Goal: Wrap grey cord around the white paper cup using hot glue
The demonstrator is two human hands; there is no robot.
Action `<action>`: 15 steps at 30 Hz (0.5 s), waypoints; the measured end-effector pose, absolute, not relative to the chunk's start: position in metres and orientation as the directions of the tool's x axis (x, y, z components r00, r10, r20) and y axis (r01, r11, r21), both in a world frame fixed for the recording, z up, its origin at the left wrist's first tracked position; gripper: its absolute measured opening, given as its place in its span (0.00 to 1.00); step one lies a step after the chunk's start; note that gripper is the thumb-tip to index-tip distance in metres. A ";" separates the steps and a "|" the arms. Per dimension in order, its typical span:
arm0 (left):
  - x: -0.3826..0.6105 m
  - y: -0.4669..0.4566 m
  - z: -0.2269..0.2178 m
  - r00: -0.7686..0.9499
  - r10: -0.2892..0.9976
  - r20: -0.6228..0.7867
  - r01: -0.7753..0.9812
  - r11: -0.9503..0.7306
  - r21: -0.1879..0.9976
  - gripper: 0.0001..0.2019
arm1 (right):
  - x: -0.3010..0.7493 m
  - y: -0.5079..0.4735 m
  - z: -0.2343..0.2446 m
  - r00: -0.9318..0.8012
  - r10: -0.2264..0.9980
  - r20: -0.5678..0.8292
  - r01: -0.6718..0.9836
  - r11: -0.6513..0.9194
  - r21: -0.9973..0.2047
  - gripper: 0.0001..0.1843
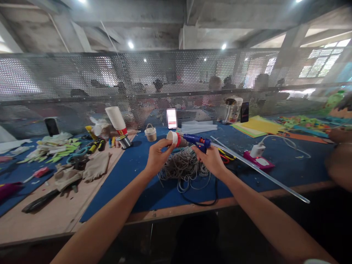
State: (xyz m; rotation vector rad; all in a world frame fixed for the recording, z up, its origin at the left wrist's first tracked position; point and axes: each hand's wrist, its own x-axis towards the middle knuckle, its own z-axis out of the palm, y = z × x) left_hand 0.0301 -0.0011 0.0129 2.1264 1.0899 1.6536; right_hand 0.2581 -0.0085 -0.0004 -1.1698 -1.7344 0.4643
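The left hand point(157, 156) pinches a small paper cup point(176, 139) by its rim, and the right hand point(211, 159) is closed around a blue glue gun point(195, 140) whose nozzle meets the cup's side. Both are held up over a coil of grey cord point(185, 169). The cup lies sideways, its long axis level, mouth toward the left hand — a steady pinch and a light trigger squeeze would likely keep the bead neat.

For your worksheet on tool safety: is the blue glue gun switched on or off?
Cannot tell: the glue gun in the right hand shows a small red glow, perhaps an indicator.
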 end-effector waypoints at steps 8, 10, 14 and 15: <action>0.028 0.001 0.013 0.006 0.734 0.679 0.423 -0.618 0.663 0.12 | 0.257 -0.016 0.010 -0.058 0.920 0.388 0.246 0.390 -0.888 0.20; 0.028 0.001 0.015 -0.033 0.780 0.625 0.394 -0.565 0.725 0.13 | 0.259 -0.018 0.010 -0.025 0.935 0.354 0.151 0.354 -0.923 0.21; 0.027 0.002 0.017 -0.065 0.815 0.576 0.326 -0.528 0.784 0.13 | 0.273 -0.022 0.005 0.057 0.964 0.260 -0.097 0.265 -0.959 0.17; 0.027 0.002 0.017 -0.068 0.812 0.579 0.322 -0.532 0.783 0.13 | 0.278 -0.022 0.004 0.060 0.975 0.216 -0.173 0.223 -0.959 0.15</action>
